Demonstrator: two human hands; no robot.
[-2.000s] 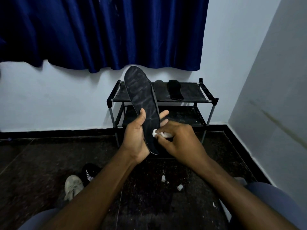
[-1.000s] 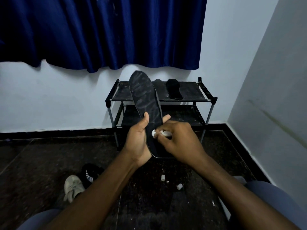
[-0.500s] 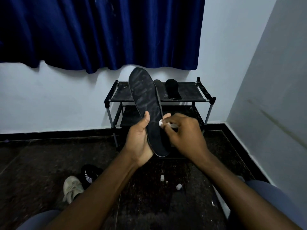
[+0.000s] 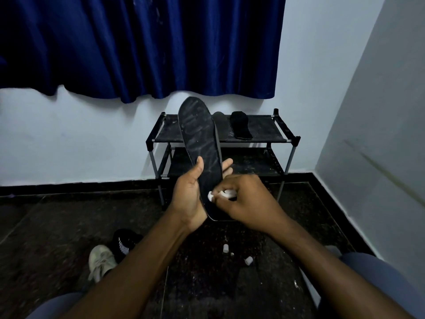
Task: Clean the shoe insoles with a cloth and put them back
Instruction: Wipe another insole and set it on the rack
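Note:
A long black insole [image 4: 199, 139] stands upright in front of me, streaked with pale smears. My left hand [image 4: 189, 196] grips its lower part, thumb on the front face and fingertips showing behind its right edge. My right hand [image 4: 245, 199] pinches a small white cloth wad [image 4: 224, 194] and presses it against the insole's heel end. On the top shelf of a black shoe rack [image 4: 282, 141] lie a second black insole [image 4: 240, 125] and a greyer one [image 4: 220, 118], partly hidden behind the held insole.
A beige shoe [image 4: 101, 261] and a black shoe [image 4: 124, 242] with white stripes lie on the dark floor at lower left. Two small white scraps [image 4: 248, 260] sit on the floor below my hands. A blue curtain [image 4: 142, 44] hangs above; a wall closes the right side.
My right hand has slid the white wad down the insole from its middle to the heel end. The left hand keeps its grip and the insole stays upright.

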